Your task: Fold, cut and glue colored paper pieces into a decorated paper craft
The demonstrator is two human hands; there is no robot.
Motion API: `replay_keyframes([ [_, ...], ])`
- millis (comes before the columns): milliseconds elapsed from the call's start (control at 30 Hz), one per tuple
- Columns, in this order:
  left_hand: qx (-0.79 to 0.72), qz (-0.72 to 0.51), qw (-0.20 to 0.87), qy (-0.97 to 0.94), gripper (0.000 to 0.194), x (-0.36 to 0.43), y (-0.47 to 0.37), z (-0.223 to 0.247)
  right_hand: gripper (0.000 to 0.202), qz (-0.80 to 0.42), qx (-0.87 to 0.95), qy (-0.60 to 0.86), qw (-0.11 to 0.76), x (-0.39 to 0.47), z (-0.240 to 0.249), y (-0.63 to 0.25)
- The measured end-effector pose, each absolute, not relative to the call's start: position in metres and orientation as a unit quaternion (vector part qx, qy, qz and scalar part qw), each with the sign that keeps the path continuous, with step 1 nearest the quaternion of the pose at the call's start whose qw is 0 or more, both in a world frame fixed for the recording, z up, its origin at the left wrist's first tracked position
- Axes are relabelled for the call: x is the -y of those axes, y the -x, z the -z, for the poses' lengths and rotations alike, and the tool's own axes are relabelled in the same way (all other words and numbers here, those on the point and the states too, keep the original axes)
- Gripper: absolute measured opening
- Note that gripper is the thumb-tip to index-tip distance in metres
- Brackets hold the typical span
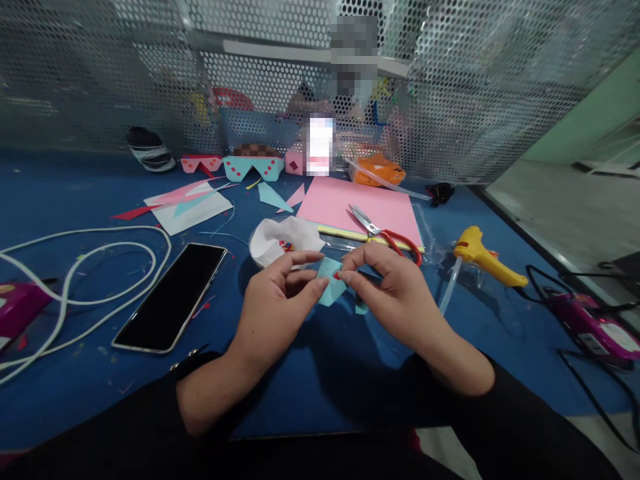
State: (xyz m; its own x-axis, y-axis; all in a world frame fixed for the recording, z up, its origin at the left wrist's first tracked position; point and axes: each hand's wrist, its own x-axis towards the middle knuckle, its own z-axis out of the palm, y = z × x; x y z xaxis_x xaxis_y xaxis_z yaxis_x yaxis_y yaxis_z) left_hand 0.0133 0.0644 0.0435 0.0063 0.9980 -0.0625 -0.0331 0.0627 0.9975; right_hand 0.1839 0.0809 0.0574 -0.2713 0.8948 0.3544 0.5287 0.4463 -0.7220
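A small folded piece of light-blue paper (329, 293) is held up over the table between my two hands. My left hand (280, 303) pinches its left side between thumb and fingers. With thumb and forefinger, my right hand (390, 293) grips a tiny red paper piece (337, 275) against the blue paper's right side. Just beyond my left hand stands a bowl lined with white paper (273, 239), with small red bits in it. Red-handled scissors (373, 227) lie behind my right hand, on a stack of pink paper (360, 200).
A yellow glue gun (483, 257) and a purple power strip (595, 327) with black cords are at the right. On the left lie a phone (173, 297) and a white cable (70, 267). Paper glasses shapes (254, 167) stand at the back by the perforated metal screen (270, 80).
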Motion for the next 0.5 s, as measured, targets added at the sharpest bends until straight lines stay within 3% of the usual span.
replay_keyframes([
  [267, -0.522, -0.494, 0.499, -0.484, 0.021, -0.064, -0.014, -0.044, 0.011, -0.212, 0.771, 0.446, 0.403, -0.081, -0.052, -0.183],
  [500, -0.516, -0.486, 0.529, -0.467, 0.029, -0.063, -0.015, -0.045, 0.011, -0.19, 0.741, 0.452, 0.458, -0.077, -0.044, -0.174],
])
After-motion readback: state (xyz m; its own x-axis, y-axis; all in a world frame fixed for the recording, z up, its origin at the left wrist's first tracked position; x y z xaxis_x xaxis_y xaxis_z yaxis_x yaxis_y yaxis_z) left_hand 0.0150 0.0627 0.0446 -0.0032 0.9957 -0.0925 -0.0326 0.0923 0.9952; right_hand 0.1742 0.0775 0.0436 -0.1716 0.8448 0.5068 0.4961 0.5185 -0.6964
